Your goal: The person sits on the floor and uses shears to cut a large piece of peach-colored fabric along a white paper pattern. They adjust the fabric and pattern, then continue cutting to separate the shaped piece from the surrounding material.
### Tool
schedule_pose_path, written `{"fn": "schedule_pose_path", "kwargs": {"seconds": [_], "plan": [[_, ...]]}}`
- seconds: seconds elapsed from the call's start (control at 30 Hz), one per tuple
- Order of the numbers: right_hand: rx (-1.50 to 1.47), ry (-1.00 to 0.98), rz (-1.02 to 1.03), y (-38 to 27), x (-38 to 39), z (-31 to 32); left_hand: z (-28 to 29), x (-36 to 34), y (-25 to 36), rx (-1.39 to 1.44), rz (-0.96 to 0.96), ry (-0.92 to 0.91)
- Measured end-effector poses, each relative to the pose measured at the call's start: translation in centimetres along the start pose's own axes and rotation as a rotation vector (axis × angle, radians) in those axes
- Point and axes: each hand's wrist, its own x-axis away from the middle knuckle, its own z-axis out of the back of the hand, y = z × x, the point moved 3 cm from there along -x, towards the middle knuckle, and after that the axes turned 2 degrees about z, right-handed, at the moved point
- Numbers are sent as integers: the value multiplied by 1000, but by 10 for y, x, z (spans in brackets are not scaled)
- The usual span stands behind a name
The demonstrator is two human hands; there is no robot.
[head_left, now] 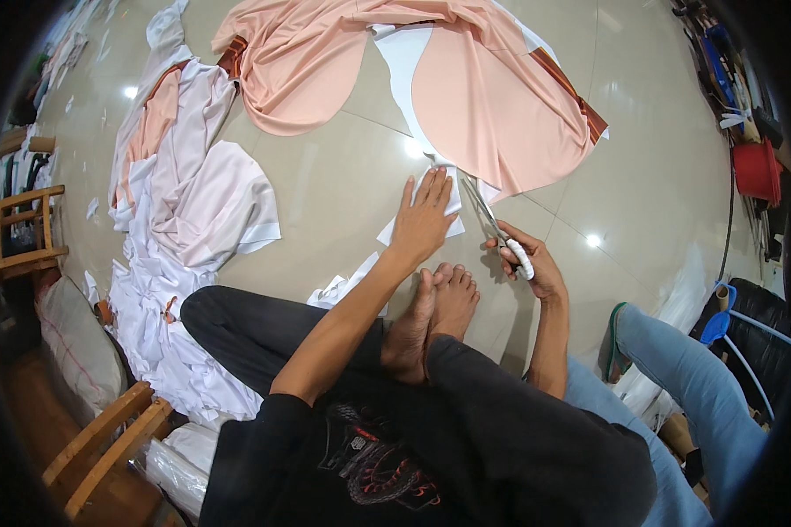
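Note:
My left hand (425, 211) lies spread on a white piece of paper or cloth (396, 232), pressing it to the floor. My right hand (525, 255) grips metal scissors (482, 206) with white-wrapped handles, the blades pointing up toward the edge of the peach fabric (501, 105), just right of the white piece. A narrow white strip (395, 79) runs up between two rounded lobes of peach fabric, which has rust-brown bands on parts of its edges.
At left are piled white and pink cloths (202, 202), wooden frames (22, 224) and sacks (75, 334). A person's jeans-clad leg (690, 360) is close on my right. A red bucket (756, 167) and assorted gear line the right wall. My bare feet (448, 303) are below my hands.

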Motion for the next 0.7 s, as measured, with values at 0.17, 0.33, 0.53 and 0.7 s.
{"fn": "schedule_pose_path", "kwargs": {"seconds": [0.17, 0.33, 0.53, 0.7], "plan": [[-24, -60, -13, 13, -19, 2, -7, 37, -14, 13, 98, 80], [23, -124, -10, 7, -40, -23, 0, 51, -15, 32, 102, 157], [72, -89, -8, -10, -62, -36, 5, 50, -15, 121, 109, 192], [112, -103, 7, -14, -70, -31, 7, 50, -14, 128, 105, 193]]}}
